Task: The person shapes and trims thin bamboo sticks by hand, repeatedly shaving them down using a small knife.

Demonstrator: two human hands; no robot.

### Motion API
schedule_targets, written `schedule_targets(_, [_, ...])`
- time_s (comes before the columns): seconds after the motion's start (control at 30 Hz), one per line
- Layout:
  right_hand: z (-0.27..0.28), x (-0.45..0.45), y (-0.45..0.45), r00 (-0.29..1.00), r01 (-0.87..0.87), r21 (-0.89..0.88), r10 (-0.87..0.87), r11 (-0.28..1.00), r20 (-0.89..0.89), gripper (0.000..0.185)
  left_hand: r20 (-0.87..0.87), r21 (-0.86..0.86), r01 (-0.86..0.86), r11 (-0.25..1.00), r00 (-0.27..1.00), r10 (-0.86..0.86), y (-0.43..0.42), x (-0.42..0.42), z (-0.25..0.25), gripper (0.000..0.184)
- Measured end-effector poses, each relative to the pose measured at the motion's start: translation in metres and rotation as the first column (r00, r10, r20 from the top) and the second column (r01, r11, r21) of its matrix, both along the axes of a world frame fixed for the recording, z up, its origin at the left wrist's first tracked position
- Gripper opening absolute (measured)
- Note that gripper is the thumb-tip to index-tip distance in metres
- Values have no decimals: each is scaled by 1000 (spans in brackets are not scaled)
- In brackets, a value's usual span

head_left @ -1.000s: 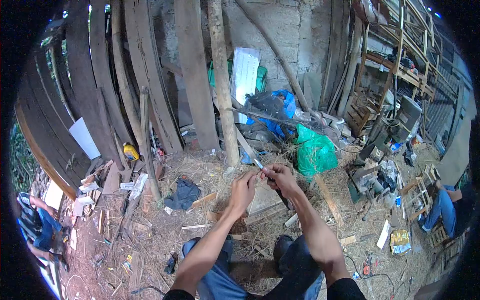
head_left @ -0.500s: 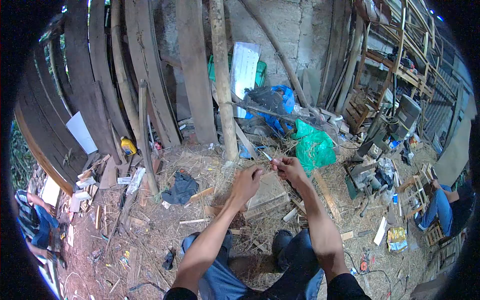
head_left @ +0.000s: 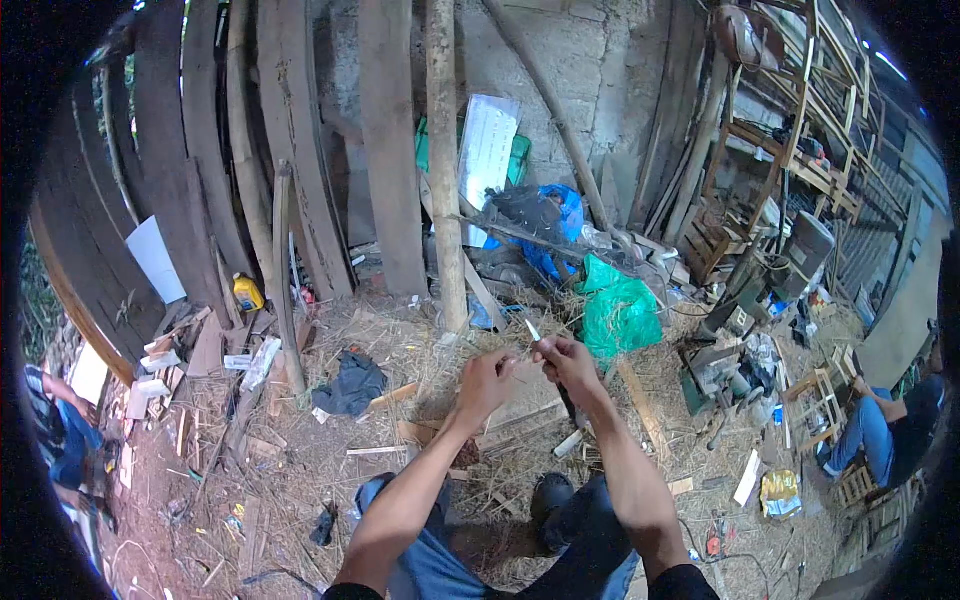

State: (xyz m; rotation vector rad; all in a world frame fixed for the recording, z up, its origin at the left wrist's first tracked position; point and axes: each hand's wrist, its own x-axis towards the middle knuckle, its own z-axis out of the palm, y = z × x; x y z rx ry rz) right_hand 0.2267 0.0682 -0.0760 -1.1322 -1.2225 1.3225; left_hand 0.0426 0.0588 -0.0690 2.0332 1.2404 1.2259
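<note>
My right hand (head_left: 568,362) is closed around a small knife, whose pale, narrow blade (head_left: 533,330) points up and away from me. Just to its left, my left hand (head_left: 487,385) has its fingers curled together at the same height. Whatever sits between those fingertips is too small to make out. The two hands are close but apart, held out in front above my knees. Below them, a wooden block (head_left: 520,428) lies on the straw-strewn ground, partly hidden by my forearms.
A wooden post (head_left: 446,180) stands ahead, with a green plastic sack (head_left: 618,312) to its right. A dark cloth (head_left: 352,382) and wood offcuts lie on the ground. One person (head_left: 70,430) sits at far left, another (head_left: 885,425) at far right, beside a small wooden frame (head_left: 818,405).
The knife blade now points more upright, and my right hand has turned and dropped slightly. My left hand stays close beside it, a little lower. The whole view has shifted slightly.
</note>
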Motion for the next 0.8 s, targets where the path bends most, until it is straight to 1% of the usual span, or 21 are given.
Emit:
schedule_targets(0.03, [0,-7,-1,999,-30,-3,30,1000,-39,26,-37,-64,-15,998,999,12,0,-4,-3,16])
schedule_targets(0.07, [-1,-12,-2,998,-37,-9,37,999,-42,26,-40,-70,-22,997,999,19,1,-5,-6,16])
schedule_targets(0.1, [-5,-16,-6,998,-54,5,54,999,13,26,-11,-64,-5,998,1000,4,-2,-5,-5,16])
schedule_targets(0.13, [-4,-20,-5,995,-75,30,72,997,71,26,19,-46,10,999,1000,-9,-1,-5,-3,15])
schedule_targets(0.17, [-7,-26,-6,995,-98,122,97,988,19,27,18,-40,2,999,1000,-1,1,-6,-3,15])
schedule_targets(0.2, [-8,-29,-6,995,-104,126,103,987,19,27,6,-60,-2,998,1000,3,2,-6,-6,15])
schedule_targets(0.27, [-8,-32,-6,990,-109,11,107,994,95,28,-11,-76,-9,997,1000,8,2,-5,-12,15])
schedule_targets(0.3, [-9,-34,-8,986,-83,25,78,996,147,27,66,-52,15,999,998,-12,-3,-5,-7,12])
schedule_targets(0.33, [-8,-32,-8,986,-85,28,80,996,143,27,144,-26,39,999,989,-35,-6,-4,-2,11])
schedule_targets(0.4, [-9,-29,-12,981,-180,-24,181,983,65,26,146,-1,16,1000,989,-16,-13,-4,1,10])
schedule_targets(0.43, [-11,-29,-11,981,-181,-22,182,983,63,26,117,-15,20,1000,993,-18,-14,-5,0,10])
schedule_targets(0.5, [-15,-26,-12,987,-125,27,121,992,108,27,97,-20,20,1000,995,-18,-13,-4,-5,10])
schedule_targets(0.53, [-10,-15,-7,987,-126,27,122,992,103,27,92,-21,18,1000,996,-16,-15,-3,1,10])
schedule_targets(0.57, [0,5,1,999,45,4,-45,999,25,29,60,-38,-26,999,998,28,-19,-4,6,11])
schedule_targets(0.6, [4,20,4,975,216,-32,-217,976,-46,31,28,-53,-67,996,997,69,-24,-4,14,12])
schedule_targets(0.63, [4,25,1,974,220,-33,-221,975,-50,31,24,-53,-63,997,998,65,-29,-4,20,12])
schedule_targets(0.7, [5,32,-2,963,128,-74,-142,989,-229,28,-48,-164,-74,984,997,67,-35,-3,30,13])
schedule_targets(0.73, [2,29,-4,964,133,-80,-148,988,-223,28,-44,-170,-68,983,997,61,-32,-2,24,13])
schedule_targets(0.8, [-6,15,-8,986,0,-110,-19,994,-166,28,53,-65,-31,997,998,34,-25,-5,13,14])
